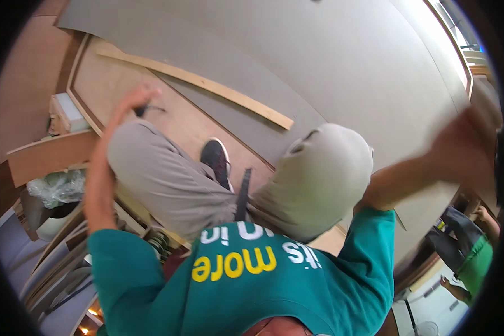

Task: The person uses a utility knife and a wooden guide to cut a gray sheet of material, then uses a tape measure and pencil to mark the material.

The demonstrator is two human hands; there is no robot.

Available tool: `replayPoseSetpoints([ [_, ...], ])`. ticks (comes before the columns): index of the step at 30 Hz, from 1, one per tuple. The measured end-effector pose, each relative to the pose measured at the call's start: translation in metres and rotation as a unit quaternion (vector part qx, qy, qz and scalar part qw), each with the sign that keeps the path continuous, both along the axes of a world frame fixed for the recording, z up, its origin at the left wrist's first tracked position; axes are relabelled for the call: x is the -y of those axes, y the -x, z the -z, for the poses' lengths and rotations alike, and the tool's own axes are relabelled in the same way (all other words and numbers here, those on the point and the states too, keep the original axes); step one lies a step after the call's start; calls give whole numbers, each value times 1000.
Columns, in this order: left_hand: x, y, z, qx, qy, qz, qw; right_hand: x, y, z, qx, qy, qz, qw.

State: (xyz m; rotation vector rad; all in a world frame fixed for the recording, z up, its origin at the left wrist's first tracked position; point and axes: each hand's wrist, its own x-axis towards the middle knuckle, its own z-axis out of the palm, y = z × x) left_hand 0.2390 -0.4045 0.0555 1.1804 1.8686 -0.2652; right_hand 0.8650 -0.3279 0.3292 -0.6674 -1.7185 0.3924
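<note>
My left hand (pixel 140 96) is beyond my left knee, over a pale plywood panel (pixel 109 70). Motion smears its fingers. A small dark object (pixel 141 110) with a thin black end shows just below it; whether the hand holds it, I cannot tell. My right hand (pixel 467 143) is raised at the far right, close to the camera and heavily blurred, so its fingers cannot be read. A long light wooden strip (pixel 207 84) lies slantwise across a grey sheet (pixel 252 42), its left end over the plywood.
My dark shoe (pixel 215 159) rests on the plywood between my bent knees. At left are a white box-like block (pixel 68 112), a curved wooden piece (pixel 53 154) and crumpled clear plastic (pixel 56 187). Another person in green (pixel 476 260) is at the lower right.
</note>
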Motion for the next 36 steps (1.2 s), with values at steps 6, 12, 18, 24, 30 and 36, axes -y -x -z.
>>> replayPoseSetpoints([
  [6,159,-7,64,-208,-59,-93,972,20,155,310,265,285,-90,917],
  [12,185,-79,59,-286,-122,-93,946,67,195,364,400,235,-78,882],
  [18,115,-35,72,-229,-390,-18,892,61,140,346,351,190,-33,916],
  [24,-26,-30,1,-113,-397,17,911,67,35,326,289,198,15,936],
  [30,-158,-55,-4,-53,-287,136,947,51,-27,328,337,209,73,915],
  [36,-214,-125,21,-51,-217,-28,974,48,-53,357,374,227,98,894],
])
